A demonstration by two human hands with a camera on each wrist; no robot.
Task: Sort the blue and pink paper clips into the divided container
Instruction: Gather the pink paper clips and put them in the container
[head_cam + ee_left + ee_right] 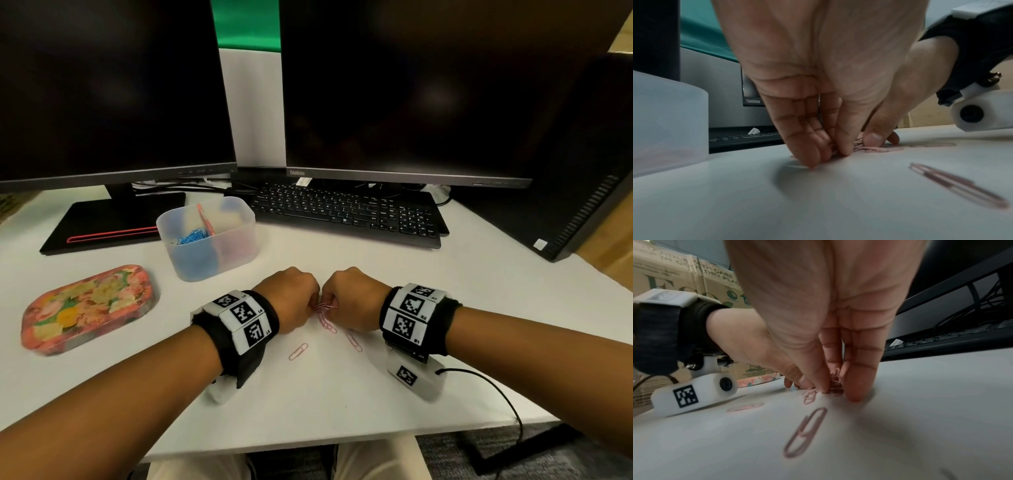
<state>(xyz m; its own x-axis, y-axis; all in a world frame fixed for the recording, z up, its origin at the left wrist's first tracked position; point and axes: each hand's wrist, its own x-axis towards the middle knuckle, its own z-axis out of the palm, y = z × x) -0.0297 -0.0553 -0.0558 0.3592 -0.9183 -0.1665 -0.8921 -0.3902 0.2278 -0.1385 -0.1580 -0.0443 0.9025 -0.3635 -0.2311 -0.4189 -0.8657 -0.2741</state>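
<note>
My left hand (310, 303) and right hand (330, 301) meet at the middle of the white desk, knuckles up. Both pinch a small bunch of pink paper clips (322, 307) that touches the desk. In the left wrist view the left fingertips (818, 159) press down beside the bunch. In the right wrist view, pink clips (835, 382) show between the right thumb and fingers. More pink clips lie loose nearby (298, 351), (354, 342), (805, 433). The translucent divided container (236, 246) stands behind and left; blue clips (191, 236) lie in its left compartment.
A floral tin (89, 308) lies at the left. A black keyboard (346, 212) and two dark monitors stand behind, with a monitor base (113, 219) left of the container. A computer tower (565, 205) stands right. A black cable (496, 387) runs off the desk's front edge.
</note>
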